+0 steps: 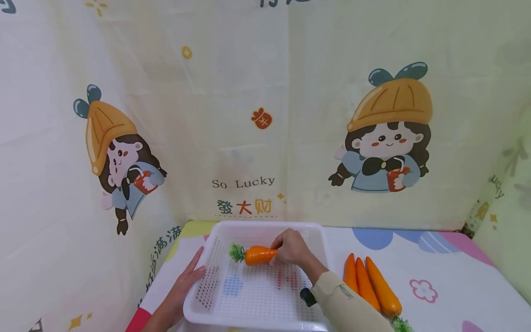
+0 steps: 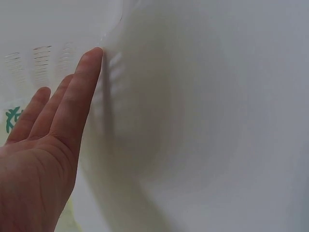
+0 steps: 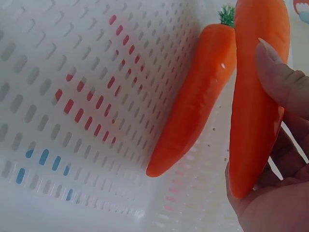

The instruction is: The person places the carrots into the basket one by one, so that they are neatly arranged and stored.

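My right hand [image 1: 292, 249] pinches an orange carrot [image 3: 256, 96] between thumb and fingers, over the white perforated basket [image 1: 257, 318]. Beside it in the right wrist view, a second carrot [image 3: 198, 101] lies against the basket's perforated surface, its green top partly covered. From the head view, orange carrot body [image 1: 259, 256] with leafy greens [image 1: 237, 252] shows left of my right fingers; whether both carrots show there I cannot tell. My left hand [image 1: 182, 288] rests at the basket's left side; in the left wrist view this hand [image 2: 53, 140] has extended fingers against the white wall.
Three carrots [image 1: 373, 286] lie on the patterned tabletop [image 1: 448, 276] right of the basket, near my right sleeve [image 1: 348, 304]. A printed cloth [image 1: 307, 138] hangs behind the table and along both sides.
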`<state>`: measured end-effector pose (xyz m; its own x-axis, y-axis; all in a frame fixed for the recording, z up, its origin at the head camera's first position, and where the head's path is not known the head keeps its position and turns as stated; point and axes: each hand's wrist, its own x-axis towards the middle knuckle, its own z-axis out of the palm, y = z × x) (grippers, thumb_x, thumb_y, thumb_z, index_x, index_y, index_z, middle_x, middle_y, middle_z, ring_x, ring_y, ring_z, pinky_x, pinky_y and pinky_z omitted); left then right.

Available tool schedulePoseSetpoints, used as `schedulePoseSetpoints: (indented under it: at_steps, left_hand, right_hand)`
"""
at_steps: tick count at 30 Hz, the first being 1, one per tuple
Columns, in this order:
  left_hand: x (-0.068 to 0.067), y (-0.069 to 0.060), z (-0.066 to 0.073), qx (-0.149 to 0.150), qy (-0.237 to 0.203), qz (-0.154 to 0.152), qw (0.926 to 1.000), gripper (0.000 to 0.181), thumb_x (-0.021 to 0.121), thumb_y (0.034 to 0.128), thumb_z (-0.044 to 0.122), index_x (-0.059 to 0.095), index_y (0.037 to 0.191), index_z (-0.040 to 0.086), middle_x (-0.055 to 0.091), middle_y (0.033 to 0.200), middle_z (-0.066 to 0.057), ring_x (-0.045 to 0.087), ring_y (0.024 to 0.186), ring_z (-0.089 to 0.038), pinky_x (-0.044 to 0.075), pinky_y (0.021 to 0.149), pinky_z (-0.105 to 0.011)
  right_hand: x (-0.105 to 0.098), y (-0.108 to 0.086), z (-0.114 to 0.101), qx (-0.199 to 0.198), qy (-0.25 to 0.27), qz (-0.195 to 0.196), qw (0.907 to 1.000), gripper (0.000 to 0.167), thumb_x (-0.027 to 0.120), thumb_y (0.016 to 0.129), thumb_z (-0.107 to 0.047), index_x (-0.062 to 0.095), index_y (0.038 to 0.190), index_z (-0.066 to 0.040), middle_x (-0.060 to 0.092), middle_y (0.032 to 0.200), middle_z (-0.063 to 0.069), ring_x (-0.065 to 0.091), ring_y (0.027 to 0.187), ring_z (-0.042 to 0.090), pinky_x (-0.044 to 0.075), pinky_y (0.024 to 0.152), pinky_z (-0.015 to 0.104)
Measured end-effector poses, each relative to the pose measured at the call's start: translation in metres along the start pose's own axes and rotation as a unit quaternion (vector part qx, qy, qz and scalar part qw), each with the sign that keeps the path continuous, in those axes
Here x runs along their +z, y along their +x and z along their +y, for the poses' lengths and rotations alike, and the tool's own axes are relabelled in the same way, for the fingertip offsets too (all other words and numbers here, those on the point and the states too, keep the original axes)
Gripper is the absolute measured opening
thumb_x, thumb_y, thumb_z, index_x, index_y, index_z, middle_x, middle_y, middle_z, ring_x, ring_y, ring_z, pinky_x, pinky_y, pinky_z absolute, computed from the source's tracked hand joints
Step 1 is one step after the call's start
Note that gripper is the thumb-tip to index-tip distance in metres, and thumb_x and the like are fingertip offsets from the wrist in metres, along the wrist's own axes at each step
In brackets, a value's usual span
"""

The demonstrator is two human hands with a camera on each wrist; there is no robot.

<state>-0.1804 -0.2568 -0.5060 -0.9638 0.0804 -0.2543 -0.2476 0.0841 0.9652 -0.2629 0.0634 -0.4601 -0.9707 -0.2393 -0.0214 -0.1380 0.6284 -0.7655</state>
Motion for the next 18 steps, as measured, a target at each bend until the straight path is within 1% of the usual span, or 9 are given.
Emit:
schedulePoseSetpoints:
  at_steps: [4,10,15,18]
  left_hand:
    - [0.001,-0.0005,0.0007,0.001,0.001,0.001,1.0,0.072,0.053,0.1038,0.051,0.013,0.164,0.051,0.022,0.175,-0.008,0.047,0.147,-0.046,0.061,0.096,-0.053]
    - [0.0004,-0.001,0.0011,0.006,-0.001,-0.012,0.9999,0.072,0.05,0.1056,0.05,0.009,0.165,0.049,0.018,0.176,-0.009,0.043,0.15,-0.048,0.06,0.098,-0.053]
    - [0.0002,-0.0016,0.0005,0.005,-0.008,-0.012,0.9999,0.072,0.052,0.1051,0.05,0.011,0.165,0.05,0.02,0.176,-0.007,0.043,0.15,-0.047,0.06,0.099,-0.053]
    - [-0.0002,-0.002,0.0005,0.006,-0.012,-0.016,0.9998,0.072,0.052,0.1052,0.049,0.011,0.165,0.049,0.021,0.176,-0.007,0.045,0.149,-0.046,0.059,0.1,-0.052]
  right_hand:
    - [0.0011,0.0005,0.0001,-0.001,-0.003,-0.003,1.0,0.021,0.094,0.067,-0.003,0.083,0.085,-0.008,0.076,0.08,0.002,0.063,0.077,0.019,0.063,0.076,0.034]
    - [0.0028,0.0025,-0.0007,0.01,-0.004,-0.001,0.9999,0.021,0.094,0.068,-0.002,0.083,0.085,-0.008,0.076,0.081,0.003,0.062,0.077,0.02,0.064,0.078,0.035]
    - [0.0037,0.0018,0.0002,0.011,-0.007,-0.005,0.9999,0.021,0.093,0.069,-0.001,0.083,0.087,-0.007,0.075,0.082,0.003,0.061,0.078,0.02,0.064,0.077,0.035]
    - [0.0044,0.0012,0.0013,0.008,-0.011,-0.005,0.9999,0.021,0.093,0.07,-0.002,0.083,0.088,-0.007,0.076,0.083,0.004,0.061,0.078,0.02,0.064,0.077,0.035]
